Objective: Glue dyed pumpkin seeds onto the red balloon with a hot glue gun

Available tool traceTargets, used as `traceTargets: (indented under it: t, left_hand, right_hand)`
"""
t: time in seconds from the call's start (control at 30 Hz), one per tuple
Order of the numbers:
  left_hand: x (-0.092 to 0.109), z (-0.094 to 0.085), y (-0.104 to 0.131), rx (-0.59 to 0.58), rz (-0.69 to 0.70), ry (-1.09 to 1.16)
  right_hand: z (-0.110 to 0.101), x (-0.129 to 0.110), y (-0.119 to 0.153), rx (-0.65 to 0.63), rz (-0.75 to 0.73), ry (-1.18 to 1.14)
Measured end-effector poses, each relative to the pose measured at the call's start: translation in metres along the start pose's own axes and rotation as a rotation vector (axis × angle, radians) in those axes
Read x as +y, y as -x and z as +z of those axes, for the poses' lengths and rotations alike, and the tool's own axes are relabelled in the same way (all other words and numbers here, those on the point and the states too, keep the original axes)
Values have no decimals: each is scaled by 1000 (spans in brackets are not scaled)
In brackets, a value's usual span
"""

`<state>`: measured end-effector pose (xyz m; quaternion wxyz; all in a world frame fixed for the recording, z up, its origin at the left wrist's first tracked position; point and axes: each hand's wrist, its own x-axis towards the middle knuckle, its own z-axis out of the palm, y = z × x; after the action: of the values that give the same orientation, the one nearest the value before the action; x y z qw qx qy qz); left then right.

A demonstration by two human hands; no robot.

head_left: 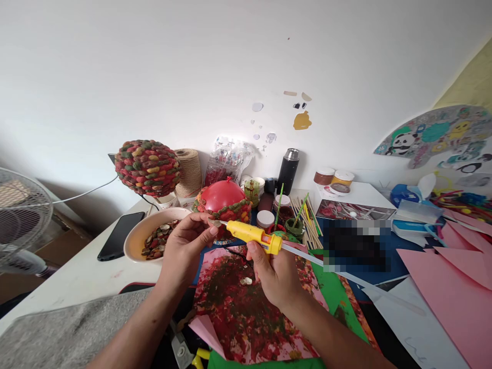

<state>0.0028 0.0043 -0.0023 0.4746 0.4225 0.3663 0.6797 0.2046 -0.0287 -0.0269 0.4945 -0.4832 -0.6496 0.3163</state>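
My left hand (189, 237) pinches a small shell-like piece (216, 223) between thumb and fingertips. My right hand (274, 269) is wrapped round a yellow glue gun (249, 234), whose nozzle points left and meets or nearly meets the piece. A long clear glue stick (307, 257) sticks out of the gun's back. Just behind both hands is a red balloon (226, 196), its lower part covered with red, green and orange pieces. Beneath the hands lies a paint-smeared pink sheet (230, 318) with one pale piece (246, 281) on it.
At the left are a bowl (132, 241) of painted pieces, a phone (121, 237) and a fan (23, 205). Behind stand a covered ball (148, 168), twine (189, 171) and a black flask (289, 171). Paint jars, sticks and pink paper (442, 287) are to the right.
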Motion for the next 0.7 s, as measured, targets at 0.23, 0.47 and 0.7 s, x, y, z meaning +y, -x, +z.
traceTargets:
  t: [0.23, 0.47, 0.7]
  left_hand:
    - [-2, -2, 0, -12, 7, -4]
    - [0, 1, -1, -12, 13, 0]
    - [-1, -1, -1, -14, 12, 5]
  right_hand:
    - [0, 1, 0, 4, 9, 5]
    - [0, 0, 0, 0, 24, 7]
    - [0, 1, 1, 5, 18, 13]
